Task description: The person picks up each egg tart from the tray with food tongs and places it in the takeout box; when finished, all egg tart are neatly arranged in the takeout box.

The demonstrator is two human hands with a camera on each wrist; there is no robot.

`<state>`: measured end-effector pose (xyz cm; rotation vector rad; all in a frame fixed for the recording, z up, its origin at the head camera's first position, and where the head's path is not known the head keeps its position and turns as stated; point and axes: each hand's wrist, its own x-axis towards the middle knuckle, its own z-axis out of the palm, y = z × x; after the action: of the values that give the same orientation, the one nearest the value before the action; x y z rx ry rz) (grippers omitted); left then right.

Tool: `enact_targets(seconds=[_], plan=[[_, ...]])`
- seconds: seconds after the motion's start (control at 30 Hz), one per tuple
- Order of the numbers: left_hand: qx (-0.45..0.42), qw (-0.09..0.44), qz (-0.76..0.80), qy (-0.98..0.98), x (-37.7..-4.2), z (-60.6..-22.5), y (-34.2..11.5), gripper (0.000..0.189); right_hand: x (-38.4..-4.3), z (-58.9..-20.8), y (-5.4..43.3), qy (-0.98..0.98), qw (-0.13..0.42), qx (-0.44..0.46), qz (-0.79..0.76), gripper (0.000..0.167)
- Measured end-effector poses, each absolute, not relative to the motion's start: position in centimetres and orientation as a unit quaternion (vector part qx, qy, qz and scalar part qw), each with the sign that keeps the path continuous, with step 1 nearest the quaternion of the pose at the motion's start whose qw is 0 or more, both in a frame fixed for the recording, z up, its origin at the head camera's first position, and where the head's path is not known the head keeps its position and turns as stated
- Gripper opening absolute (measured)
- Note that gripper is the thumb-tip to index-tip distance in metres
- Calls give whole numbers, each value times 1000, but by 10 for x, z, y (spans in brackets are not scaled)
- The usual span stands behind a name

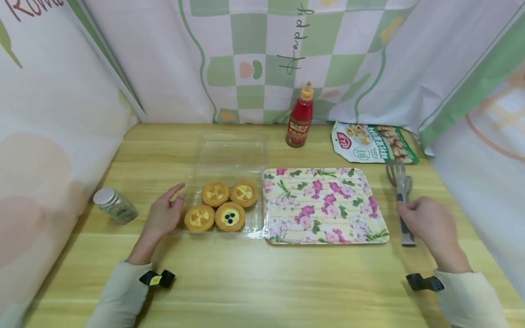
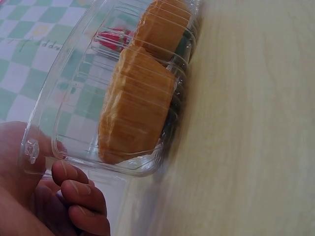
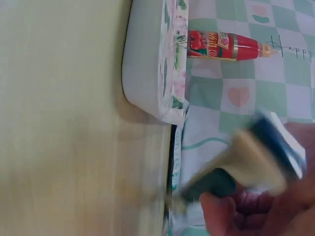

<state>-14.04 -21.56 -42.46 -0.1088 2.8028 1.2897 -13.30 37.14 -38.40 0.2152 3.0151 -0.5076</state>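
Note:
My left hand (image 1: 162,216) rests at the left edge of an open clear plastic box (image 1: 250,222), fingers loosely bent. From the left wrist, the box's rim overlaps the thumb side of that hand (image 2: 29,182). Inside sit several round tarts (image 1: 199,217), one topped with dark berries (image 1: 230,217), the others with a lattice of pastry pieces. At right my right hand (image 1: 430,223) grips grey-handled serving tongs (image 1: 406,232) by the shaft, head pointing away. Blurred in the right wrist view, the tongs (image 3: 246,157) show in the fingers.
A floral tray (image 1: 328,205) lies between box and tongs. Behind it stand a red sauce bottle (image 1: 299,120) and a flat food pouch (image 1: 373,143). A small glass jar with pale lid (image 1: 116,205) leans at the left. Curtains (image 1: 279,59) close off the back and sides.

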Motion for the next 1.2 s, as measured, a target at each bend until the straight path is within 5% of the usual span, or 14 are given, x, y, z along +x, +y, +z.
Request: enact_targets(seconds=[0.37, 1.2], plan=[[-39, 28, 417, 908, -139, -424, -217, 50, -135, -397, 367, 986, 78, 11, -146, 31], [-37, 28, 418, 907, -140, -424, -216, 49, -145, -396, 358, 985, 98, 18, -142, 30]])
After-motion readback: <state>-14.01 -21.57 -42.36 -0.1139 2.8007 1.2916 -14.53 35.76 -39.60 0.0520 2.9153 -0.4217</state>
